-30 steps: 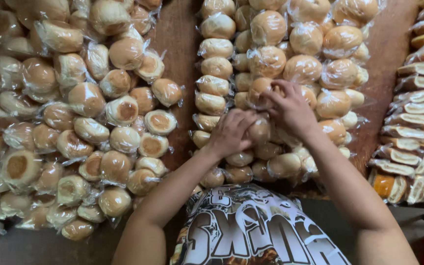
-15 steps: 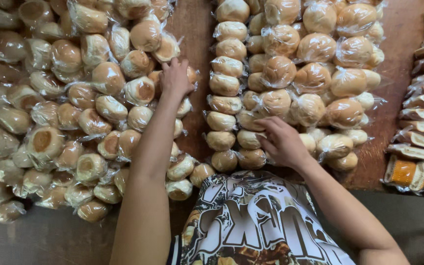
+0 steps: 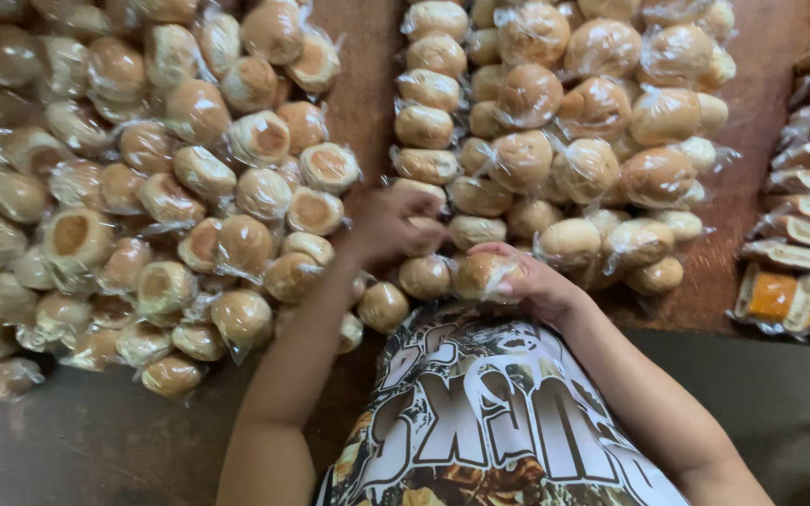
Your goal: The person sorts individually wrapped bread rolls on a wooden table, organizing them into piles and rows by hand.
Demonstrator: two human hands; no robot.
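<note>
The right hand (image 3: 532, 281) is clamped on a wrapped bun (image 3: 480, 274) at lower centre of the frame. The left hand (image 3: 391, 225), blurred, touches another wrapped bun (image 3: 424, 225) just beside it; its grip is unclear. Both lie on the wooden desk (image 3: 363, 94).
</note>
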